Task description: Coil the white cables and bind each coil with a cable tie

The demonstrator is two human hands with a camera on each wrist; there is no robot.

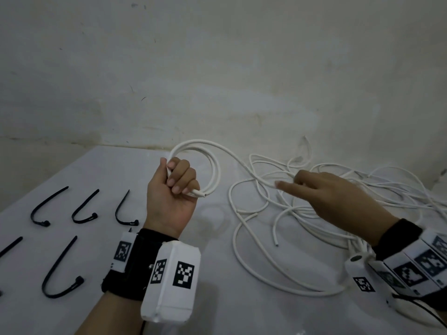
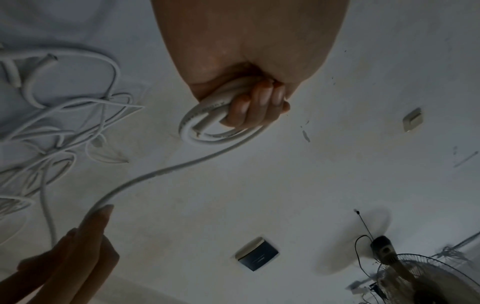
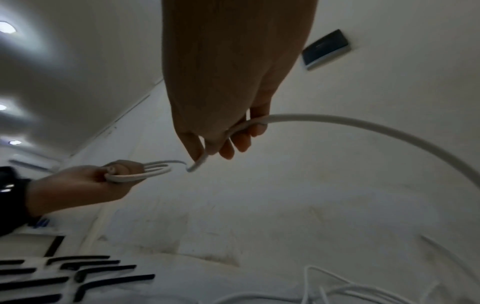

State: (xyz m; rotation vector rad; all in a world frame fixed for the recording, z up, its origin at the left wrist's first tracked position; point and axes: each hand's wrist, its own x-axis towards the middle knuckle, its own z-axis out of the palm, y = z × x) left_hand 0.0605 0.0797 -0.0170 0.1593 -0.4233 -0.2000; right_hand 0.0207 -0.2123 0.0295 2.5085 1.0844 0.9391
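The left hand (image 1: 171, 189) clenches a small upright coil of white round cable (image 1: 212, 165), whose free run leads right to the right hand (image 1: 331, 197) pinching it, beside five black plastic cable ties (image 1: 46, 209).

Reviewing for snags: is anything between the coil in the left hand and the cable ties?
Nothing visible. The left hand grips the coil above bare table; the cable ties lie just to its left. The right hand holds the trailing cable.
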